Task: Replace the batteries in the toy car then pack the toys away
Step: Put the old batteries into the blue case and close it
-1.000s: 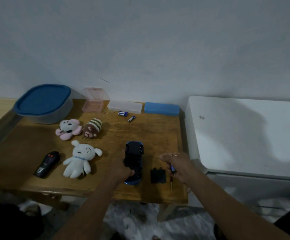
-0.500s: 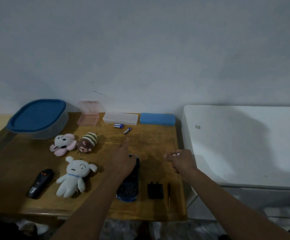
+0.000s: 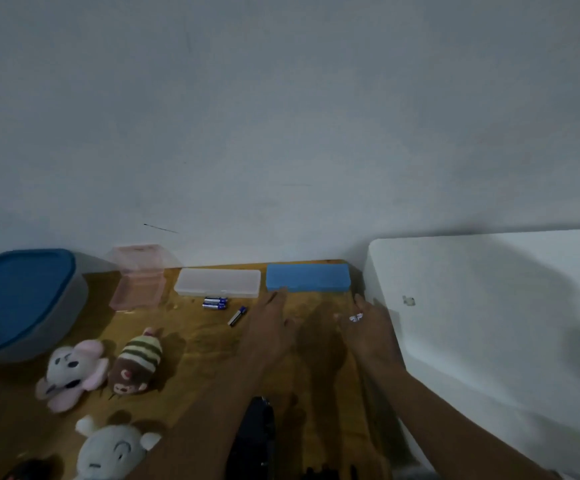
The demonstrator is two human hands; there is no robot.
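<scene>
Both hands reach to the far side of the table. The left hand (image 3: 274, 323) is flat with straight fingers and holds nothing, its tips at the near left corner of the blue box (image 3: 307, 277); whether they touch it I cannot tell. The right hand (image 3: 368, 329) points toward the same box's right end, and something small and pale shows at its fingers; whether it is pinched there I cannot tell.

A white cabinet (image 3: 489, 306) stands to the right of the wooden table (image 3: 195, 344). At far left sits a blue-lidded tub (image 3: 18, 299), then a pink box (image 3: 139, 278) and a clear box (image 3: 217, 287). Three plush toys (image 3: 138, 362) lie at near left. The toy car (image 3: 259, 438) is at the near edge, dark and half hidden under the left forearm. Two batteries (image 3: 215, 303) lie together just in front of the clear box, with a third battery (image 3: 237, 316) a little apart.

If the right hand does carry a loose bit, opening the box with it could let that bit drop and be lost on the dim table. The left forearm passing over the car could also nudge it off the near edge.

Half a second ago the left hand lay over the car and the right was curled near the table's right side; both have since gone forward. The view has tipped up, so the screwdriver is now out of sight.
</scene>
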